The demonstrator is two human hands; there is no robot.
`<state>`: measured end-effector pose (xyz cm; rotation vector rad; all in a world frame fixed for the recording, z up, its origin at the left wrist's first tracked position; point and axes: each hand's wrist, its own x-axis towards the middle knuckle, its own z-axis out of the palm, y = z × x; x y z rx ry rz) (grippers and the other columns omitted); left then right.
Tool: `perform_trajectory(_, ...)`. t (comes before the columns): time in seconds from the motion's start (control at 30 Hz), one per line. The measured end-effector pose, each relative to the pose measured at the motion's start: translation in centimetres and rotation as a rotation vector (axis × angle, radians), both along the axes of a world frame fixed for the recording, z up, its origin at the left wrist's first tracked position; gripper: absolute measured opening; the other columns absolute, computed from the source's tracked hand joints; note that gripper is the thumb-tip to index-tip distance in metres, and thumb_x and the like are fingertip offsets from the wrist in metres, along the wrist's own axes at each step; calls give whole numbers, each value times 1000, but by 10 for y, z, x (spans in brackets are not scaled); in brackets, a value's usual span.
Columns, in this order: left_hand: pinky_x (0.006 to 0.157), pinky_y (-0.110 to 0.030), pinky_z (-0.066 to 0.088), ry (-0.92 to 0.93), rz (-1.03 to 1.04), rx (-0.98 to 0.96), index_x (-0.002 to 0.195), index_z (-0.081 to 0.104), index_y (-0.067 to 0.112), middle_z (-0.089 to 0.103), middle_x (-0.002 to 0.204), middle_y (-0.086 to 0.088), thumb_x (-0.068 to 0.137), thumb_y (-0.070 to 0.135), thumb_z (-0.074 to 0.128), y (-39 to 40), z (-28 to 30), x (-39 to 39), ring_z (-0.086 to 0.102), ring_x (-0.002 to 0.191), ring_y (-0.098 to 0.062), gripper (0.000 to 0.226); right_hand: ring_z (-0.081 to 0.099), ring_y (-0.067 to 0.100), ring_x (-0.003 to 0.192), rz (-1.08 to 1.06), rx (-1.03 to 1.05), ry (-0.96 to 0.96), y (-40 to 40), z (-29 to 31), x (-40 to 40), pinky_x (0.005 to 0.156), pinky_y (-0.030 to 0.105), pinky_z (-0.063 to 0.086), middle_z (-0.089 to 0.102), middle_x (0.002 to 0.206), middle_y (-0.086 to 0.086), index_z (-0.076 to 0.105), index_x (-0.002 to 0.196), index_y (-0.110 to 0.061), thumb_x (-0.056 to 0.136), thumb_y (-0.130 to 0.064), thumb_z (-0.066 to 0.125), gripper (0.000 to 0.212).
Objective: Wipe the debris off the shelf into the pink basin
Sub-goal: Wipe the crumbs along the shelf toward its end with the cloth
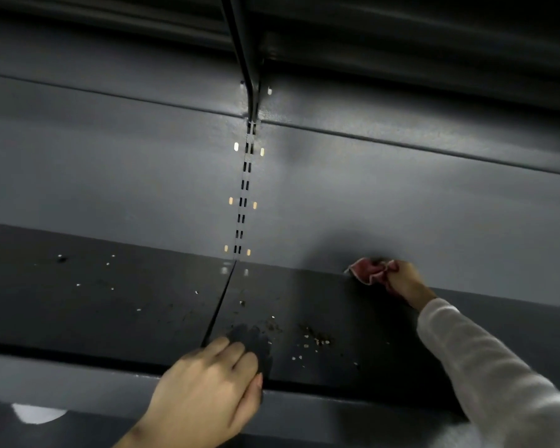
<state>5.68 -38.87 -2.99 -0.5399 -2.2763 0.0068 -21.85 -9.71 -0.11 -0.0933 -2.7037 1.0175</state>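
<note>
A dark grey metal shelf [110,302] runs across the head view, split by a seam near the middle. Crumbs and dark debris [314,336] lie scattered on it, thickest just right of the seam. My right hand [404,279] is shut on a pink cloth [367,270], pressed at the back of the shelf where it meets the rear panel. My left hand [210,389] rests on the shelf's front lip, fingers together and curled over the edge, holding nothing. No pink basin is in view.
A slotted upright [244,185] runs up the rear panel above the seam. Another shelf [401,33] hangs overhead on a bracket. A white patch [36,413] shows below the shelf at the lower left.
</note>
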Motion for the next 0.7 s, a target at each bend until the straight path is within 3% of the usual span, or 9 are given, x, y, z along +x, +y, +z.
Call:
perform_trajectory(0.1, 38, -17, 41, -2, 2, 4, 50, 53, 18, 52, 50, 2, 71, 31, 46, 1, 0, 0, 55, 48, -17, 26, 59, 38, 109, 48, 213, -53, -10, 0, 12, 91, 37, 45, 65, 116, 21, 64, 108, -4, 91, -12, 47, 26)
perform_trajectory(0.17, 37, -17, 40, -1, 10, 2, 50, 53, 18, 52, 50, 3, 72, 30, 46, 1, 1, 2, 55, 48, -16, 26, 60, 33, 109, 146, 267, -69, -8, 8, 32, 91, 35, 46, 66, 115, 18, 66, 110, -5, 91, -8, 47, 27)
perform_trajectory(0.27, 38, -18, 42, -5, 18, -1, 51, 53, 17, 52, 50, 2, 73, 30, 44, 2, 0, 2, 55, 48, -17, 27, 59, 20, 79, 329, 210, -142, -5, 20, 68, 64, 30, 46, 65, 84, 12, 71, 90, -8, 89, 0, 48, 24)
perform_trajectory(0.33, 38, -18, 42, -15, 24, 2, 51, 53, 17, 52, 50, 2, 74, 29, 43, 2, 0, 1, 55, 48, -17, 28, 57, 15, 59, 439, 34, -218, -5, 33, 87, 48, 20, 38, 65, 64, 7, 69, 88, 0, 87, 7, 45, 25)
perform_trajectory(0.4, 37, -18, 41, -17, 30, 2, 51, 54, 17, 52, 49, 3, 74, 29, 43, 2, 1, 1, 55, 47, -17, 29, 52, 1, 37, 420, -191, -151, -5, 44, 91, 36, 10, 37, 63, 47, -4, 65, 90, 7, 89, 12, 41, 25)
perform_trajectory(0.43, 37, -17, 41, -17, 28, 2, 50, 54, 17, 52, 49, 3, 74, 29, 43, 2, 1, 1, 55, 47, -16, 29, 50, -2, 34, 362, -288, -72, -5, 49, 88, 35, 7, 37, 62, 50, -1, 63, 93, 10, 90, 13, 40, 24)
perform_trajectory(0.53, 37, -16, 40, -17, 17, 3, 50, 54, 18, 52, 49, 4, 74, 30, 43, 1, 2, 3, 55, 47, -15, 29, 55, -6, 42, 158, -357, 99, -15, 49, 72, 44, -1, 40, 63, 78, 7, 60, 107, 14, 86, 16, 46, 25)
perform_trajectory(0.63, 37, -16, 39, -20, 15, 0, 50, 54, 19, 52, 50, 4, 73, 31, 44, 0, 2, 3, 55, 48, -14, 28, 63, 8, 56, 82, -193, -62, -28, 25, 52, 56, 17, 50, 72, 68, 10, 65, 89, 9, 90, 2, 53, 14)
perform_trajectory(0.7, 37, -16, 39, -24, 11, 2, 51, 54, 19, 53, 50, 5, 74, 31, 43, 0, 3, 3, 54, 48, -13, 28, 66, 28, 84, 119, 81, -162, -36, 15, 52, 77, 31, 53, 71, 88, 17, 66, 100, 1, 94, -17, 48, 26)
